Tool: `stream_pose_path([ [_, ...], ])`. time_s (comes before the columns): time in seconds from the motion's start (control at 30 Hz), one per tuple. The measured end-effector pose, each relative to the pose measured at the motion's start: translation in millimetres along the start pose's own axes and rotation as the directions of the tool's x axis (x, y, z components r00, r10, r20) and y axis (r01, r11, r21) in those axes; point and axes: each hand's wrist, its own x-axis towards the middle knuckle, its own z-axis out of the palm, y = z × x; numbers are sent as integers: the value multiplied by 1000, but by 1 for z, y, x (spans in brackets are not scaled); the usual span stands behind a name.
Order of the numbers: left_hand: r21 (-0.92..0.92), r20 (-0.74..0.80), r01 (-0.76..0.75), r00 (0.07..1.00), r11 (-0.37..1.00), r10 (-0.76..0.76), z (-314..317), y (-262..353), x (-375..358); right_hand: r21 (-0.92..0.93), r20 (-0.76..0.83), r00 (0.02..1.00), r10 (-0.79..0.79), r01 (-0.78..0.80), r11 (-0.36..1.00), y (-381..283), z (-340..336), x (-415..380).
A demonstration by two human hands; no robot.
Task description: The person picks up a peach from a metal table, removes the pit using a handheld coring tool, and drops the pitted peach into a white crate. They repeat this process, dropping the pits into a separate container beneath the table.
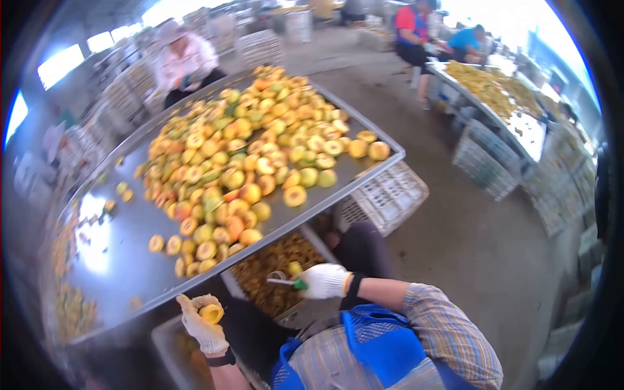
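Observation:
My left hand (203,328), in a pale work glove, is closed around a peach half (211,314) with a hollow at its centre. In my right hand (323,281), also gloved, is a green-handled pitting knife (286,282); its metal end looks curved and points left. Beneath that hand a crate (323,247) holds brown pits or scraps, with one yellow piece (295,268) just beyond the knife. A large heap of halved peaches (250,156) covers much of the metal table (130,240) in front of me, many cut side up.
A white plastic crate (390,198) stands under the table's right corner. Another container (170,338) sits low by my left hand. Across the table a person (185,62) sits working. At right, two people work by a second loaded table (491,91), with stacked crates (487,159) alongside.

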Motion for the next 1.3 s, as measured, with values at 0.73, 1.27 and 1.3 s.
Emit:
stream_pose_path([
  [0.73, 440, 781, -816, 554, -375, -288, 232, -71, 146, 33, 74, 991, -107, 105, 994, 18, 20, 14],
  [1.27, -342, 459, 197, 888, 919, -20, 140, -14, 51, 165, -152, 987, 45, -19, 986, 0, -4, 2],
  [1.3, -387, 417, 195, 909, 901, -18, 129, -18, 46, 167, -149, 988, 48, -23, 986, -2, -6, -1],
])
